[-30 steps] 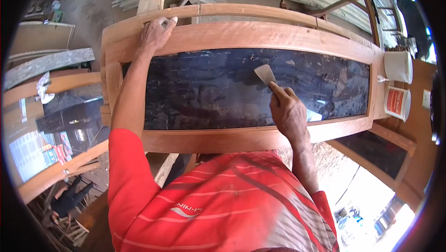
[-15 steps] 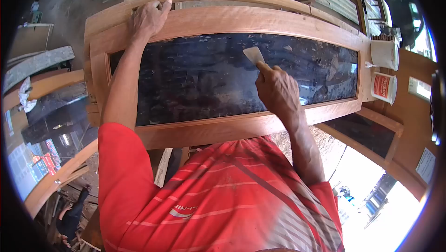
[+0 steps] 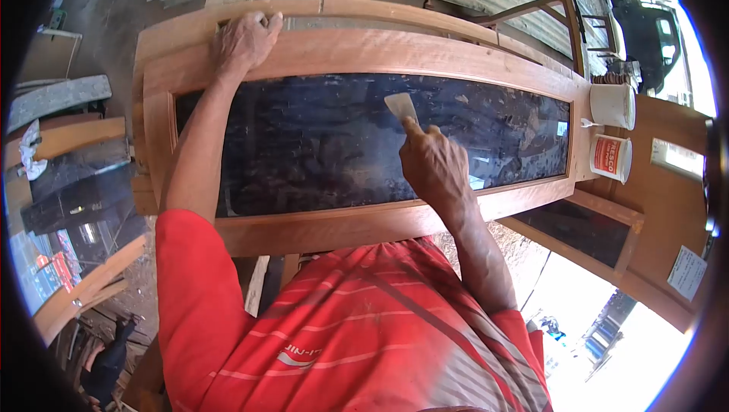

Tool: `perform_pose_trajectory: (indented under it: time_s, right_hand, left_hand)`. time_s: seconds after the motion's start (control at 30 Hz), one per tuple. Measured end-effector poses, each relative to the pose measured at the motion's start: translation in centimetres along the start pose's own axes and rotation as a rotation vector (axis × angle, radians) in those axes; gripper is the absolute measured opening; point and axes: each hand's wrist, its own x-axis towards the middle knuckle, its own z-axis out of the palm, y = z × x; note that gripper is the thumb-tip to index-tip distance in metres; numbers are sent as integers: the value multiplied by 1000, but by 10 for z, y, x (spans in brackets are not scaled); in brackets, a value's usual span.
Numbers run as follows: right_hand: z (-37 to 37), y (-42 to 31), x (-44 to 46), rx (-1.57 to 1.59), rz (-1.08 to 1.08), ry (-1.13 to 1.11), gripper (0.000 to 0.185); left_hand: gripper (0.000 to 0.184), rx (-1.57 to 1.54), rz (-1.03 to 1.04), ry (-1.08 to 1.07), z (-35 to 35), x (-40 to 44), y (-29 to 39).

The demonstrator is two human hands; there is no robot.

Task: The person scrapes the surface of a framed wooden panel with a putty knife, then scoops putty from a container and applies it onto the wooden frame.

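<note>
A wooden frame (image 3: 334,236) lies across in front of me, with a dark glass panel (image 3: 319,146) set in it; pale smears and flakes mark the panel. My right hand (image 3: 437,165) is closed round the handle of a scraper (image 3: 400,107), its index finger stretched along it, and the blade rests on or just over the panel near its middle. At the frame's far left edge, my left hand (image 3: 249,41) grips the wood with curled fingers.
Two white buckets, one plain (image 3: 612,106) and one with a red label (image 3: 610,158), stand at the frame's right end. Another framed panel (image 3: 585,230) is at lower right. Glass and boards (image 3: 76,199) lie left. A person (image 3: 106,366) shows at lower left.
The scraper and my right hand have moved left over the panel. My left hand keeps its hold on the frame. The whole view has shifted a little.
</note>
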Motion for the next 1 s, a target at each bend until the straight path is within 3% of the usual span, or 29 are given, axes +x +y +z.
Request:
perform_pose_trajectory:
  time_s: [0.33, 0.63, 1.0]
  right_hand:
    - [-5, 10, 26, 46, -55, 56, 21]
    - [-25, 16, 22, 33, 18, -98, 20]
    - [-20, 14, 20, 12, 2, -16, 21]
  left_hand:
    - [66, 64, 37, -36, 4, -8, -5]
    - [67, 81, -40, -101, 0, -1, -4]
    - [68, 48, -78, -111, -3, 2, -2]
